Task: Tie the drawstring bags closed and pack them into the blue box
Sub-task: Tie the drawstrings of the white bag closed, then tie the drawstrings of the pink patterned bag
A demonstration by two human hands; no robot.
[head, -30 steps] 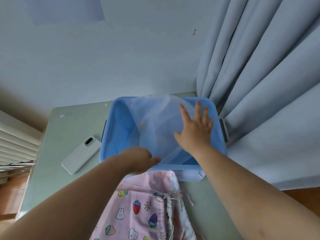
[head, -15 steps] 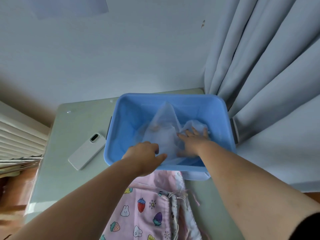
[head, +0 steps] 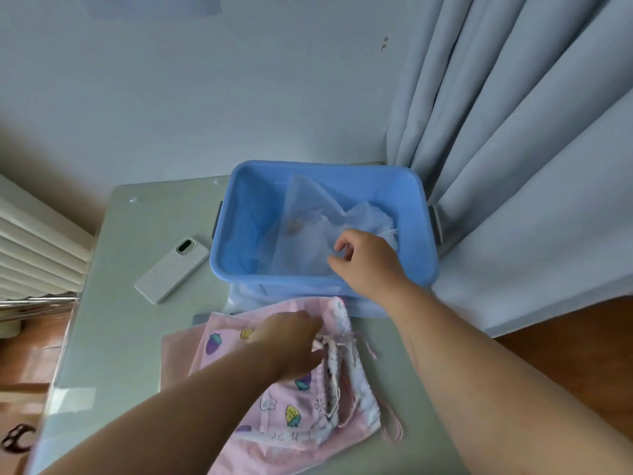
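Sheer white mesh bag (head: 318,231) lies puffed in the blue plastic box (head: 239,214), the right hand (head: 364,260) loose and empty above it; it could billow out. Left hand (head: 291,344) covers the pink fruit-print bag (head: 294,413) at its tangled cords (head: 334,353), grip unclear; yanking might knot them.

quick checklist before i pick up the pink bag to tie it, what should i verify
1. Sheer white bag fully inside the blue box: ok, it lies within the walls.
2. Room left in the box: ok, the floor on its left side is bare.
3. Right hand free: cannot tell, its fingers curl just above the sheer bag.
4. Left hand on the pink bag: ok, it rests by the cords; its grip is hidden.
5. Pink bag tied: cannot tell, the cords lie in loose strands.
6. Phone out of the way: ok, it lies apart, left of the box.
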